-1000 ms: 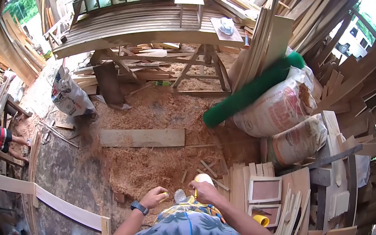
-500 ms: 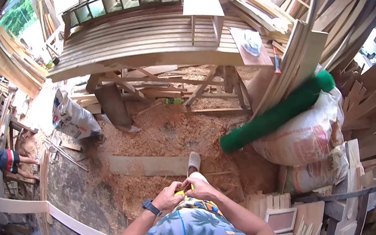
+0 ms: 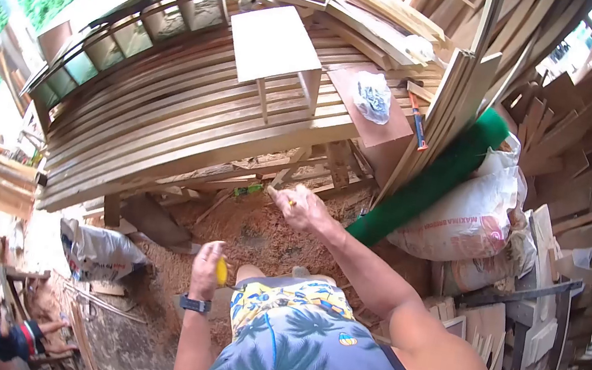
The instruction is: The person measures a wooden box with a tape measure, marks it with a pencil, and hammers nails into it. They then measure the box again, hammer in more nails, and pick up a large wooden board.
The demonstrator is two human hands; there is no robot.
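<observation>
My left hand [image 3: 206, 271] is low in front of my body, its fingers closed around a rounded yellow tape measure [image 3: 222, 272], partly hidden by the hand. Reaching forward, my right hand [image 3: 299, 207] is just short of the slatted wooden bench's [image 3: 187, 146] front edge. Its fingers are curled, and a small yellow bit shows between them, too small to name. On the bench stands a small table-like piece with a pale top [image 3: 275, 40]. Beside it, a plastic bag [image 3: 372, 97] lies on a flat brown board [image 3: 342, 81].
A hammer [image 3: 418, 117] lies at the bench's right end. A green roll [image 3: 434, 183] leans against filled sacks [image 3: 450, 227]. Upright planks [image 3: 450, 101] stand behind it. Another white sack [image 3: 102, 252] sits at left on shavings. A person [image 3: 16, 338] is at lower left.
My hands were together at my waist and are now apart. The right has gone forward toward the bench; the left has moved left with the tape measure. The bench appears closer.
</observation>
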